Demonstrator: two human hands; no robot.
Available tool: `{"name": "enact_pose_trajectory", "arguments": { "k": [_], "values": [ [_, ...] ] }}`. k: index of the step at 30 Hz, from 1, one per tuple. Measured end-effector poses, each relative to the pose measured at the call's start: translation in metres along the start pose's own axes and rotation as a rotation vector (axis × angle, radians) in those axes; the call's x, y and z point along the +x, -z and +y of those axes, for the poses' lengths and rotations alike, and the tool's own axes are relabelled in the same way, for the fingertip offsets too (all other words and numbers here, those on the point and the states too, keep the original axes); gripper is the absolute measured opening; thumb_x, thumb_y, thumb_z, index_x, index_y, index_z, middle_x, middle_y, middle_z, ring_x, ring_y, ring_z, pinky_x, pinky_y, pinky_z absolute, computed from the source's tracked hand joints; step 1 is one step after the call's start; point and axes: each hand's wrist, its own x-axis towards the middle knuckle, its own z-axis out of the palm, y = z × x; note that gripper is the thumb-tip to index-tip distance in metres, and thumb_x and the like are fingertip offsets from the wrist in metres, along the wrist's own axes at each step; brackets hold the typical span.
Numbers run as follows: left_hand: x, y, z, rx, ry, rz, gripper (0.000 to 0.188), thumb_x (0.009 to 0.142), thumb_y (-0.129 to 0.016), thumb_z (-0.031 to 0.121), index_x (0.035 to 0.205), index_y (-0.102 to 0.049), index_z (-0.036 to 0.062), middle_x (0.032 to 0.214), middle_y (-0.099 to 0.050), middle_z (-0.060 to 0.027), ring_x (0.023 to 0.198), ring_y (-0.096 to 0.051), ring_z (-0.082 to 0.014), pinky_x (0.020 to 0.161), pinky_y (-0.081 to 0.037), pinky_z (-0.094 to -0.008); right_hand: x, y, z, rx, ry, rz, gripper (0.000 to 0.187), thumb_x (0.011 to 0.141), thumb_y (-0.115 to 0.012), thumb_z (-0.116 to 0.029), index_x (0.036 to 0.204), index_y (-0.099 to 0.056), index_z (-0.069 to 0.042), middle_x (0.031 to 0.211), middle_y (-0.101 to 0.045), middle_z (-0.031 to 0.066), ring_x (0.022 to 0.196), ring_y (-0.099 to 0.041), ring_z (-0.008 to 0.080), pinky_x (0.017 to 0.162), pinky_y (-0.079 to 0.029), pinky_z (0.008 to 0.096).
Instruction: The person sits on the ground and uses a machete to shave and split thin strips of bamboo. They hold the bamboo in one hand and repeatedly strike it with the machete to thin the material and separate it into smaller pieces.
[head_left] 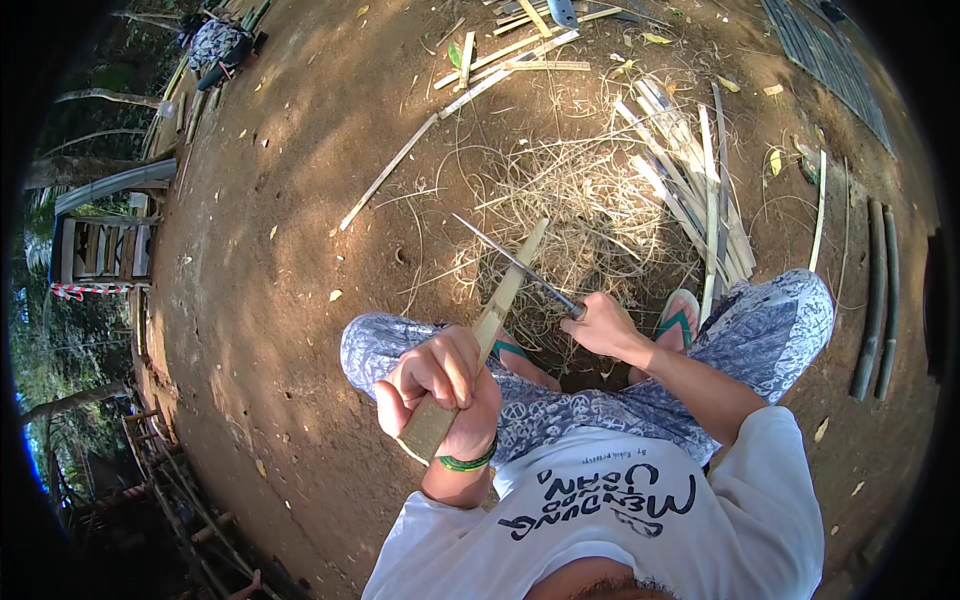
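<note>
My left hand (440, 380) is wrapped round a pale bamboo strip (503, 290). The strip's wide lower end sticks out below the palm, and its narrower end slants up and away to the right. In my right hand (607, 328) is the dark handle of a long, thin-bladed knife (548, 288). Its blade crosses the strip beyond my left hand, pointing to the far left; whether the edge bites into the bamboo, I cannot tell. Beneath both tools lies a tangled heap of thin bamboo shavings (590, 200) on the ground.
Split bamboo strips (690, 180) are stacked beyond my right foot. More strips (530, 65) lie at the far side, and dark poles (872, 300) to the right. My patterned trousers (770, 325) and sandalled feet flank the shavings. A small wooden structure (105, 245) stands at left.
</note>
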Motion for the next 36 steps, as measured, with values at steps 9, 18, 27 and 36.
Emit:
{"name": "enact_pose_trajectory", "arguments": {
  "k": [9,18,27,36],
  "values": [
    [0.008,0.014,0.004,-0.013,-0.008,-0.014,0.06,0.101,-0.029,0.05,0.054,-0.043,0.0147,0.045,-0.043,-0.0002,0.043,-0.032,-0.0104,0.048,-0.024,-0.0266,0.035,-0.003,0.027,-0.006,-0.051,-0.063,0.028,0.079,-0.067,-0.022,0.069,-0.063,0.004,0.06,-0.06,0.0211,0.058,-0.061,0.0373,0.061,-0.05,0.0445],
    [0.018,0.023,0.006,-0.037,-0.062,0.072,0.061,0.102,-0.031,0.049,0.053,-0.041,0.0141,0.044,-0.04,-0.0006,0.041,-0.029,-0.0098,0.046,-0.023,-0.0263,0.065,-0.028,0.055,-0.024,-0.035,0.009,0.023,0.075,-0.068,-0.019,0.068,-0.063,0.002,0.06,-0.062,0.0223,0.061,-0.065,0.0403,0.063,-0.051,0.0473],
    [0.032,0.026,0.01,-0.069,-0.048,0.107,0.061,0.103,-0.03,0.049,0.053,-0.04,0.0148,0.046,-0.041,-0.0003,0.043,-0.029,-0.0099,0.047,-0.024,-0.0259,0.085,-0.039,0.075,-0.133,0.109,0.107,0.025,0.072,-0.071,-0.02,0.07,-0.065,0.003,0.063,-0.061,0.023,0.059,-0.062,0.0374,0.061,-0.049,0.0454],
    [0.032,0.034,0.013,-0.057,-0.076,0.12,0.06,0.103,-0.03,0.047,0.054,-0.039,0.0149,0.044,-0.039,0.0004,0.042,-0.027,-0.0095,0.047,-0.024,-0.0261,0.104,-0.039,0.114,-0.098,0.0,-0.027,0.028,0.074,-0.071,-0.026,0.078,-0.069,0.002,0.072,-0.065,0.0234,0.073,-0.067,0.0407,0.072,-0.053,0.0453]
  ]
}}
